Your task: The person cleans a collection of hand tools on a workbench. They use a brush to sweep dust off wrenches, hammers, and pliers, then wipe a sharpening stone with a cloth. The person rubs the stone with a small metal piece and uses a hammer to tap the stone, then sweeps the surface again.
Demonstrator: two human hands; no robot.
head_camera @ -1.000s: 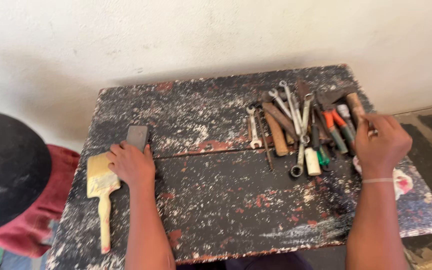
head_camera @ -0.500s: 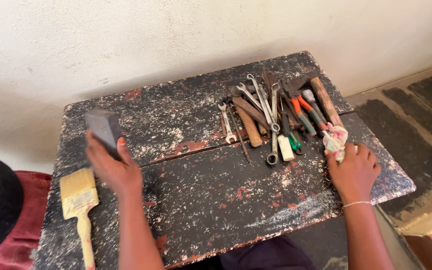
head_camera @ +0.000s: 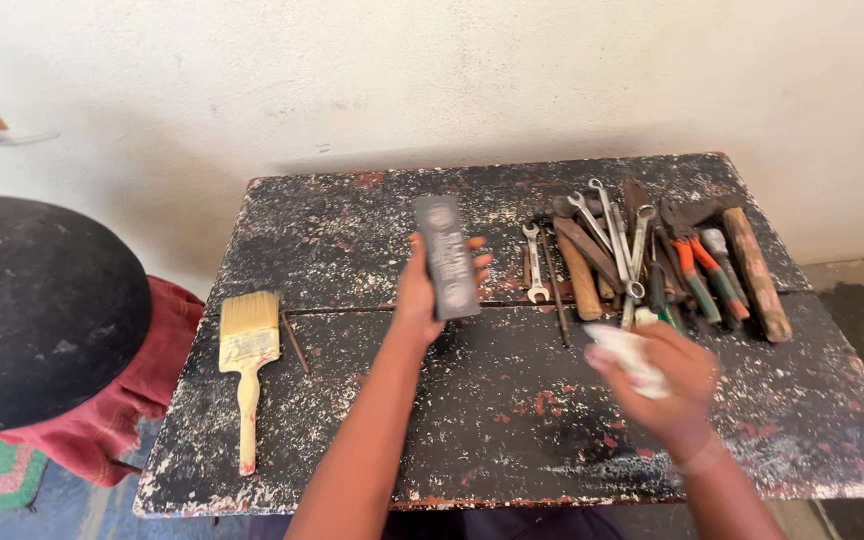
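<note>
We see our left hand [head_camera: 420,290] closed around a flat dark grey rectangular block [head_camera: 446,257], which it holds upright above the middle of the black paint-spattered wooden surface [head_camera: 352,230]. Our right hand [head_camera: 664,385] is closed on a crumpled white cloth [head_camera: 630,352], a little blurred, just in front of the row of metal spanners and pliers with orange handles [head_camera: 652,255]. A flat paintbrush with pale bristles and wooden handle [head_camera: 248,365] lies at the left edge of the surface, well apart from both hands.

right hand [head_camera: 667,385]: motion-blurred, hiding most of the white cloth [head_camera: 630,352]
black round object [head_camera: 37,310]: cut off at left edge
</note>
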